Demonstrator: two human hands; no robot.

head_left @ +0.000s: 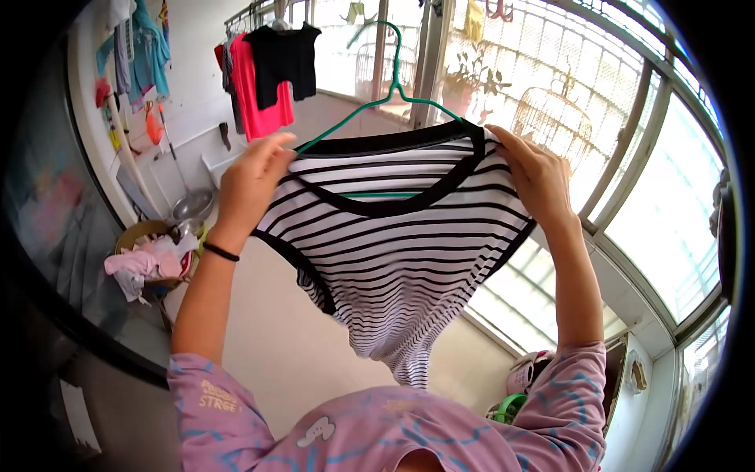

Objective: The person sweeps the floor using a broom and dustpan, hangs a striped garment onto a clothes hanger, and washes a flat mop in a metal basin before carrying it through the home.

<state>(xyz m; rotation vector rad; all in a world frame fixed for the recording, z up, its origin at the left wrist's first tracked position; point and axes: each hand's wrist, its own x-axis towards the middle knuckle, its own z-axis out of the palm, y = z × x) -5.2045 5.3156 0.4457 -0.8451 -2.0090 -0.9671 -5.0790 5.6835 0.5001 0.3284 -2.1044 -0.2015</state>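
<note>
A black-and-white striped top [393, 252] with black trim hangs on a green hanger [397, 90], held up in front of me. At its left shoulder, my left hand [255, 185] pinches the cloth beside the hanger's arm. My right hand [539, 173] grips the opposite shoulder, thumb and fingers closed on the fabric. The hanger's hook points up above the neckline, and part of its green bar shows through the neck opening. The lower part of the top hangs down in narrow folds.
Clothes, among them a black top [285, 67] and a pink garment [255, 94], hang on a rack at the back left. A basket of laundry [149, 259] stands on the left near metal bowls [193, 206]. Barred windows [668, 197] line the right side.
</note>
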